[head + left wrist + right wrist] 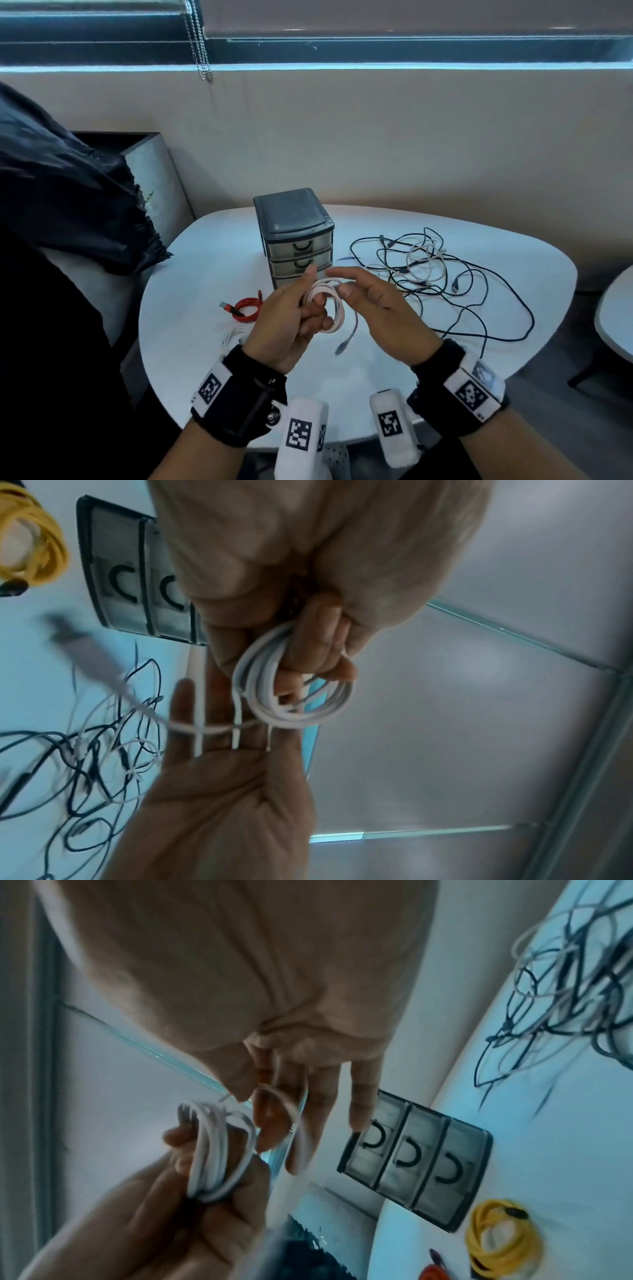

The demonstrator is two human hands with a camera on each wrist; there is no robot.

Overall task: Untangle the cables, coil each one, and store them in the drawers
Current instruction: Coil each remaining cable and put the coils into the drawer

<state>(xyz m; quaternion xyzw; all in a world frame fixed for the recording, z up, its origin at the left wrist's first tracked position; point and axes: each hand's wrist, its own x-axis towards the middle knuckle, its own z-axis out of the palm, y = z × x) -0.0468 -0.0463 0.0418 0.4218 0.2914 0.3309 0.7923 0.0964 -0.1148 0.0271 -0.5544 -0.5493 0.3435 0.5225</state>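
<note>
My left hand grips a coiled white cable above the white table, its fingers curled through the loops. The cable's loose tail runs across the straight fingers of my right hand, and its plug hangs blurred below. In the right wrist view the coil sits in the left hand with a strand looped over the right hand's fingers. A small grey three-drawer unit stands behind the hands, all drawers closed. A tangle of black and white cables lies to the right.
A coiled red cable lies on the table left of my hands. A coiled yellow cable lies near the drawer unit. A black bag sits beyond the table's left edge; a second table's edge shows at right.
</note>
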